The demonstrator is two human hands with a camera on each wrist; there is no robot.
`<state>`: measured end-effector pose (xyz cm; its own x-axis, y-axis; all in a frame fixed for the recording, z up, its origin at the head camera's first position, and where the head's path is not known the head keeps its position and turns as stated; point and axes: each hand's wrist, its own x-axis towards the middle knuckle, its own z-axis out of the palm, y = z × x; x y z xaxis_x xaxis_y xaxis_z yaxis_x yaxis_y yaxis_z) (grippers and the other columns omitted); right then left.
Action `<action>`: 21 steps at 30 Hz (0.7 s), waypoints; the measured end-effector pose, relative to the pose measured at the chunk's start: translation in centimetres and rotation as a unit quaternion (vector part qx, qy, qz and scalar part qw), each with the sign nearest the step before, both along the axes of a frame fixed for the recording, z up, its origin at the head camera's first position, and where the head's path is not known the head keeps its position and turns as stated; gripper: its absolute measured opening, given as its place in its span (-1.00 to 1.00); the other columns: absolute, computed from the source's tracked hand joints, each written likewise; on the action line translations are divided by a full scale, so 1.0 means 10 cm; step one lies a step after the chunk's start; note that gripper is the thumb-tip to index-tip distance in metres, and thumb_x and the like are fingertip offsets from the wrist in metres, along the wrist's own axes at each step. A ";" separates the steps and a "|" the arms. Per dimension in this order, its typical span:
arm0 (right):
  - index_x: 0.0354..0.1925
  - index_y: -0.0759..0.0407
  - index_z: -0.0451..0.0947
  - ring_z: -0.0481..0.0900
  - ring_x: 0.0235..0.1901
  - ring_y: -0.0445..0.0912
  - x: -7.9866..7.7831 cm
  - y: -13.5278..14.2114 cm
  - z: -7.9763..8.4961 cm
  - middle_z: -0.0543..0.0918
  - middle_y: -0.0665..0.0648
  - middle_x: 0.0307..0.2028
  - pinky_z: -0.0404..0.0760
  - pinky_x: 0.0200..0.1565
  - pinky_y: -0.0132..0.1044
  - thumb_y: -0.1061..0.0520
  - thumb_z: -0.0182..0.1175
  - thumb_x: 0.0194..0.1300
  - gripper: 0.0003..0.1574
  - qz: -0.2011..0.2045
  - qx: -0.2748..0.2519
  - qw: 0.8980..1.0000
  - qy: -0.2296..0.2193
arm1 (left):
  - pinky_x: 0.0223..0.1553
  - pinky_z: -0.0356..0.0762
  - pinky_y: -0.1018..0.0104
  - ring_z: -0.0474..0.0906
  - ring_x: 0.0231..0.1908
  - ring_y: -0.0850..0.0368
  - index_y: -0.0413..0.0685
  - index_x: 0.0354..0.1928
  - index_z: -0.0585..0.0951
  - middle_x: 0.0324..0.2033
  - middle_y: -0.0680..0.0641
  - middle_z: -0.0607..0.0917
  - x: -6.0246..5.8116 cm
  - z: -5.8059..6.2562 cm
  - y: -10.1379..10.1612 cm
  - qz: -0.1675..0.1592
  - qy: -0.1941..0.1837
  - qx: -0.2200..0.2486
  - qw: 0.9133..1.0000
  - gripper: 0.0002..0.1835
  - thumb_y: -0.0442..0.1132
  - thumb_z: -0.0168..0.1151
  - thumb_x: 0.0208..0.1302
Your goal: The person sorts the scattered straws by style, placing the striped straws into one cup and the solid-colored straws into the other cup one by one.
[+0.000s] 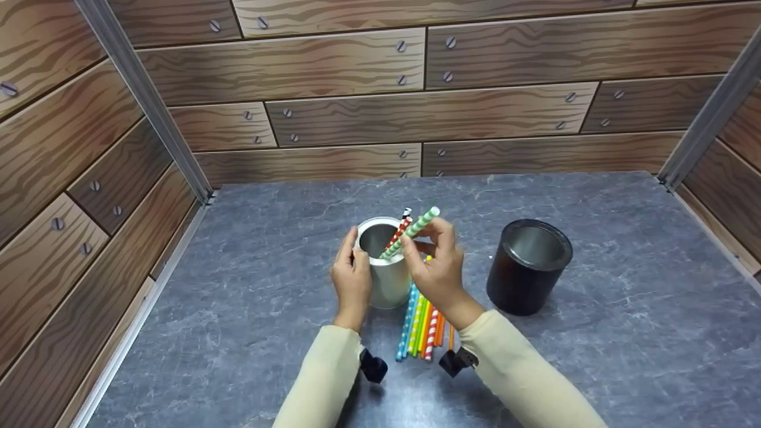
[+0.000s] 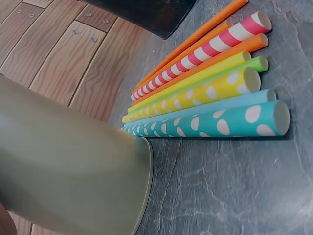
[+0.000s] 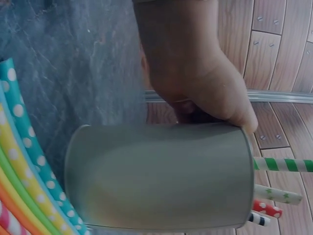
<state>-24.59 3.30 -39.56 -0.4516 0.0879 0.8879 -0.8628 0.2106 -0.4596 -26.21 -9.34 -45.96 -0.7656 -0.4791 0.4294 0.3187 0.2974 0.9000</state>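
Note:
A pale metal can (image 1: 389, 285) stands upright on the table, its mouth facing up. My left hand (image 1: 352, 282) grips it at the left side near the rim. My right hand (image 1: 440, 258) pinches a green-and-white striped paper straw (image 1: 423, 221), which slants with its lower end at the can's mouth. Inside the can lean a red dotted straw (image 3: 268, 209), a black-and-white striped straw (image 3: 259, 219) and a straw with green stars (image 3: 279, 194). Beside the can lies a row of paper straws (image 2: 205, 117), blue dotted, yellow, green, orange and red-striped, partly hidden by my right hand in the head view.
A black can (image 1: 526, 273) with an open top stands to the right of my right hand. The grey marbled table (image 1: 250, 249) is bordered by wood-patterned walls (image 1: 357, 65) at the back and sides.

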 end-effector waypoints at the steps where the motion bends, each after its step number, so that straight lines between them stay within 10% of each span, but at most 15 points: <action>1: -0.15 0.41 0.30 0.60 -0.38 -0.17 0.00 -0.01 -0.02 0.54 0.24 -0.42 0.63 -0.35 -0.43 0.52 0.20 -0.03 -0.56 0.004 -0.002 1.000 0.000 | 0.16 0.39 0.16 0.42 0.17 -0.01 -0.21 0.16 0.49 0.12 -0.15 0.54 0.00 0.00 0.00 0.001 0.000 -0.001 1.000 -0.57 -0.36 -0.06 0.24; 21: -0.27 0.36 0.43 0.65 -0.37 0.02 -0.04 -0.06 -0.29 0.62 0.24 -0.39 0.66 -0.34 -0.32 0.43 0.19 0.08 -0.80 0.024 0.040 0.996 -0.072 | 0.15 0.39 0.14 0.41 0.17 -0.01 -0.22 0.16 0.49 0.12 -0.16 0.54 0.01 0.00 0.00 -0.005 0.003 -0.002 1.000 -0.58 -0.37 -0.07 0.26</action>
